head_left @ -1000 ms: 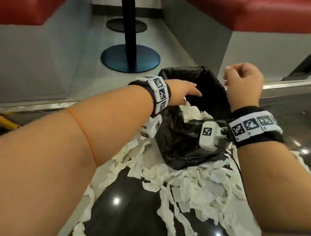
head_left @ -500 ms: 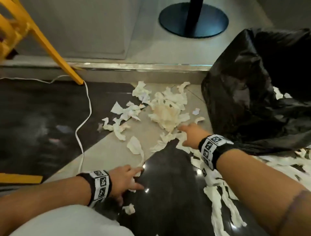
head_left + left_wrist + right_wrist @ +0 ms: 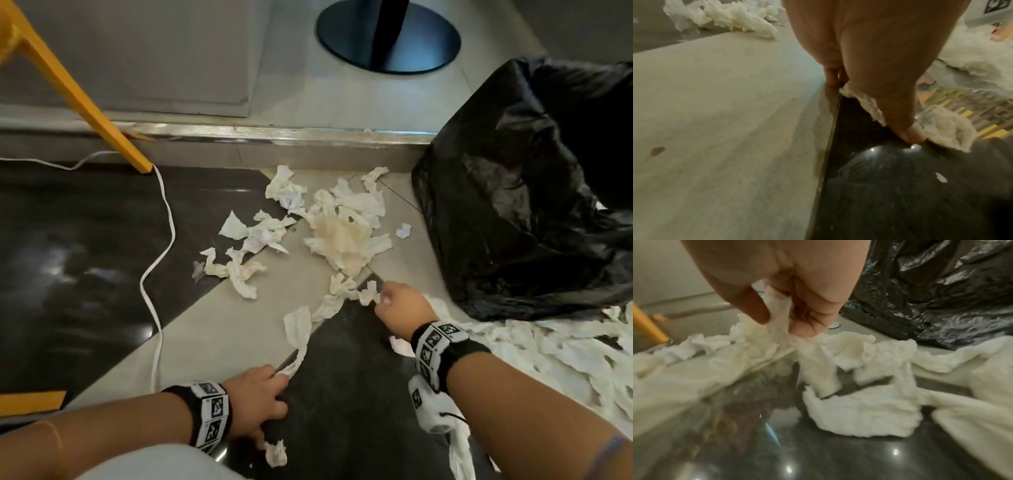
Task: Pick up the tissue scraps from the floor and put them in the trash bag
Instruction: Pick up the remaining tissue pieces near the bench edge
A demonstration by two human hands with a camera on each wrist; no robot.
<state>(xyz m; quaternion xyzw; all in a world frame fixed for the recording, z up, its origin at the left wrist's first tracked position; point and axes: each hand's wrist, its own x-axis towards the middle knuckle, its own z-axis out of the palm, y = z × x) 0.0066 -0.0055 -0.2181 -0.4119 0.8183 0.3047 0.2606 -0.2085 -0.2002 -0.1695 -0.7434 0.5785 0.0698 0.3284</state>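
From the head view we record the trash bag (image 3: 534, 192) standing open on the floor (image 3: 212, 329), and we take it as our landmark. Our right hand (image 3: 399, 308) sits just beside the bag's near-left foot, fingers curled and pinching a tissue scrap (image 3: 368, 295); the scrap trails away from the bag into a crumpled strip. Our left hand (image 3: 255, 407) lies well apart from the bag, farther on the same side, its fingers closed on the twisted tail of a long scrap (image 3: 297, 334) whose long axis runs from that hand up toward the bag. The main tissue pile (image 3: 346, 229) lies loose just left of the bag; more scraps spread below it. A white cable (image 3: 161, 240) and a yellow leg (image 3: 85, 106) stand far left of the bag. From the left wrist view, the left fingers (image 3: 910, 129) press down on tissue at the tile seam. From the right wrist view, thumb and fingers (image 3: 807, 324) grip a raised fold of tissue, the bag close behind. We judge the right hand nearer the bag, with the shorter carry.
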